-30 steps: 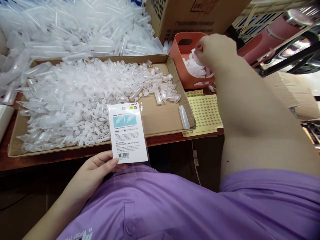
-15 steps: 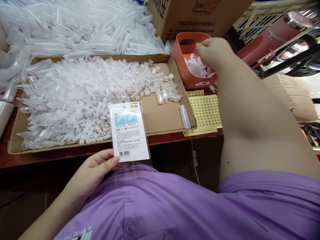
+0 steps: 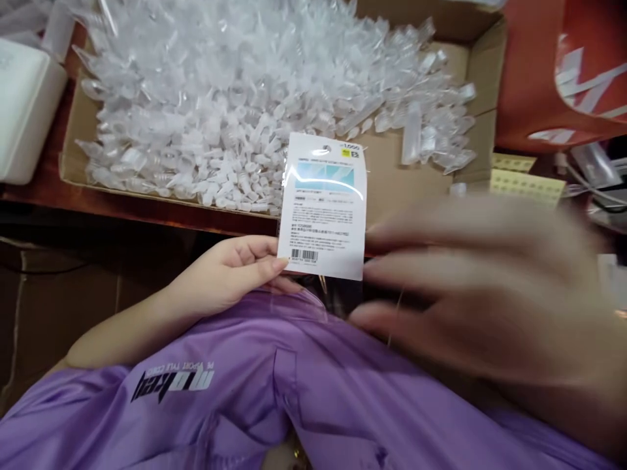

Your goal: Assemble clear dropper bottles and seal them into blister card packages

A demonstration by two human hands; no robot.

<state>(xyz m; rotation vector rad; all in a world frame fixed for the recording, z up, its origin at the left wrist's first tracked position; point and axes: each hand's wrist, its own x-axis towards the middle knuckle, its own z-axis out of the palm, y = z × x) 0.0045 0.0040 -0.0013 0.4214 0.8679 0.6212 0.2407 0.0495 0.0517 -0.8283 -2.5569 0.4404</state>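
Note:
My left hand (image 3: 240, 271) pinches the lower left corner of a printed card in a clear plastic bag (image 3: 326, 219), its thumb in front near the barcode. Print, two blue pictures and a small yellow mark show on the card, and light glares across it. My right hand (image 3: 482, 294) is close to the card's right edge, badly smeared by motion. Whether it holds anything or touches the card I cannot make out. Behind the card lies a shallow cardboard tray (image 3: 392, 189) heaped with small clear plastic nozzles and caps (image 3: 245, 104).
An orange-red bin (image 3: 529, 85) with white strips stands at the upper right. Yellow sticker sheets (image 3: 529, 186) lie below it. On the left is a white box (image 3: 29, 111). The red-brown table edge (image 3: 161, 212) runs in front of the tray.
My right hand has come from the orange bin down beside the card. The view has moved closer and lower. My left hand still holds the bagged card.

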